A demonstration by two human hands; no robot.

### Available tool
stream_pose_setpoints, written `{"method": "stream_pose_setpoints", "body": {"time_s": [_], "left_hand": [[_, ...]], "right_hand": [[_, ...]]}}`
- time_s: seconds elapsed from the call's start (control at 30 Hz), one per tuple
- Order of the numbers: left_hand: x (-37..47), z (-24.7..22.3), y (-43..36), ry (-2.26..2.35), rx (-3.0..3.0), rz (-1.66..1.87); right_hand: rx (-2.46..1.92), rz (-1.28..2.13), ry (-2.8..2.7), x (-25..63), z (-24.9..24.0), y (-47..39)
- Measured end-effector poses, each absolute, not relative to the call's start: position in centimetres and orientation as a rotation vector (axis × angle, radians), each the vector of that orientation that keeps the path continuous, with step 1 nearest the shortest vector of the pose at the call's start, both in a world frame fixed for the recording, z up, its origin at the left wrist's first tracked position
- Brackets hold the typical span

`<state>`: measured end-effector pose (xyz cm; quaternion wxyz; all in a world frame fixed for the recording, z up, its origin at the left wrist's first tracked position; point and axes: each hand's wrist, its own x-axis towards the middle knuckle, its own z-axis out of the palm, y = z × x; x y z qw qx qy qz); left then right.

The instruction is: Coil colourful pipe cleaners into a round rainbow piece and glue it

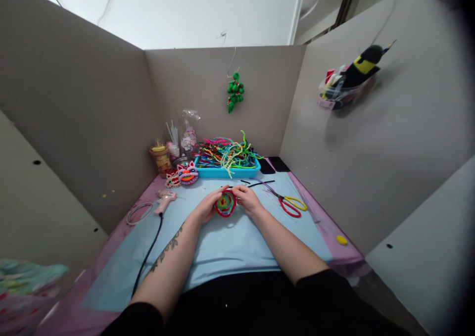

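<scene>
Between my two hands is a round coiled pipe-cleaner piece (225, 203), with a red rim and rings of green and other colours inside. My left hand (210, 206) grips its left edge, the fingers curled over the top. On the other side, my right hand (248, 200) pinches the upper right edge. The fingertips are partly hidden behind the piece. Just beyond my right hand lie dark pipe cleaners (261, 183) and a pair of scissors (288, 202) with one red and one yellow handle.
A blue tray (227, 172) heaped with coloured pipe cleaners stands at the back. To its left are a finished lion-head piece (187, 173) and a drink cup (161, 160). A pink glue gun (165, 202) with a black cord lies left. Grey partitions (222, 61) enclose the table.
</scene>
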<state>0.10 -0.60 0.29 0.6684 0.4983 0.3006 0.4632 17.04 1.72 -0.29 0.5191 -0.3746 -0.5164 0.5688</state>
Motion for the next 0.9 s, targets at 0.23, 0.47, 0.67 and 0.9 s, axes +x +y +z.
{"method": "stream_pose_setpoints", "body": {"time_s": [0.23,0.47,0.67,0.9], "left_hand": [[0.1,0.0,-0.5,0.762,1.012,1.017],[1.4,-0.9,-0.1,0.945,1.165,1.232],[1.1,-1.0,0.3,1.176,1.408,1.41],[1.0,-0.5,0.0,1.287,1.557,1.444]], "right_hand": [[-0.989,0.928,-1.482,16.9,-0.2,1.5],[-1.051,0.405,-1.523,16.1,-0.3,0.4],[-0.874,0.789,-1.524,15.4,-0.4,0.2],[-0.719,1.048,-1.44,15.7,-1.3,1.1]]}}
